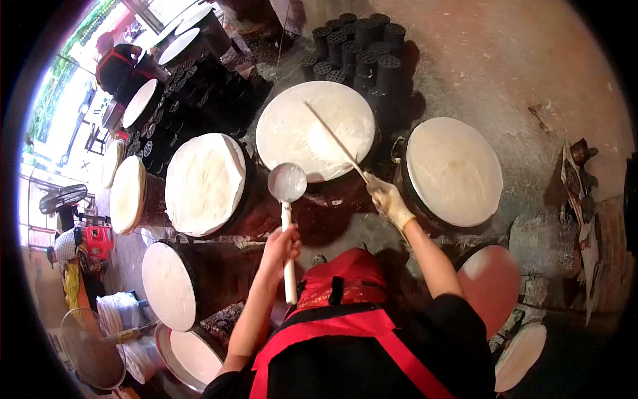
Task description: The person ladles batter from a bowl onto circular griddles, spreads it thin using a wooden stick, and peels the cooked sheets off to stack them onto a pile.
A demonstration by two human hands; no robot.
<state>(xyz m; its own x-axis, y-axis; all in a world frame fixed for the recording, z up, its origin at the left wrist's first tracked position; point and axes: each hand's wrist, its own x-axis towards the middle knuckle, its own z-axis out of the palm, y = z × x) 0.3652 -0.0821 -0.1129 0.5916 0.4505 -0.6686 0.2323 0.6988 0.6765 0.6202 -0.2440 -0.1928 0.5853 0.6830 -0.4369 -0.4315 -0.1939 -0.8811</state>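
My left hand (282,250), bare, is wrapped round the pale handle of a ladle (287,183). The ladle's round bowl is coated with something whitish and hangs at the near edge of a round drum-like stove top (276,120). A pale layer covers that top, with a whiter wet-looking patch near its middle. In my right hand (390,199), which wears a light work glove, is a thin wooden stick (330,136). It slants up and left across the pale top. Whether its tip touches the layer I cannot tell.
Similar round tops stand around me, one at left (205,184), one at right (454,171). Black perforated coal briquettes (359,53) are stacked behind. Another person (118,70) in dark clothes with red straps is at upper left. A fan (63,198) stands at far left.
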